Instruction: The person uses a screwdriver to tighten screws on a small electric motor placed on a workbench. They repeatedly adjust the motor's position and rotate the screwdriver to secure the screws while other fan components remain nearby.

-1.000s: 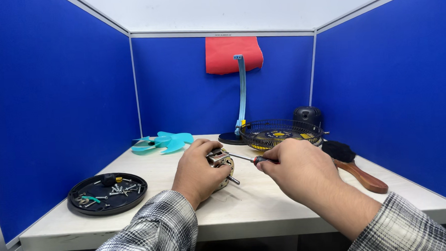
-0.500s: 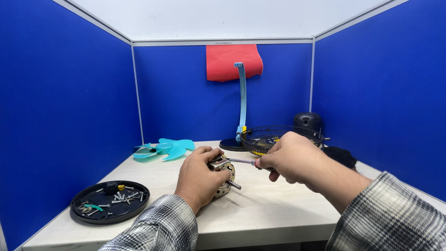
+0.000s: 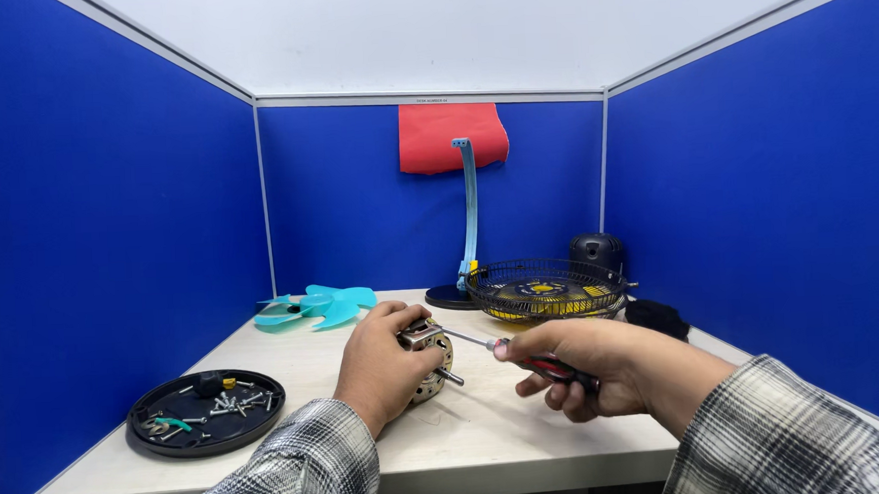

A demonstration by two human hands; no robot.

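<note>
Left hand [image 3: 378,370] closed around small motor [image 3: 428,360], held on counter [image 3: 487,438]. Right hand [image 3: 588,367] gripping screwdriver [image 3: 523,357], tip at motor top. Black tray [image 3: 206,412] of screws at left. Beyond: wire fan guard [image 3: 546,290], teal fan blade [image 3: 318,306].

Two hands, left [image 3: 378,370] and right [image 3: 591,367]. One fan motor [image 3: 431,361], one screwdriver [image 3: 523,357], one turquoise fan blade [image 3: 316,306], one wire fan guard [image 3: 547,289], one round black tray [image 3: 206,413] of many small screws [image 3: 231,402], uncountable here, all on one surface [image 3: 487,433].
</note>
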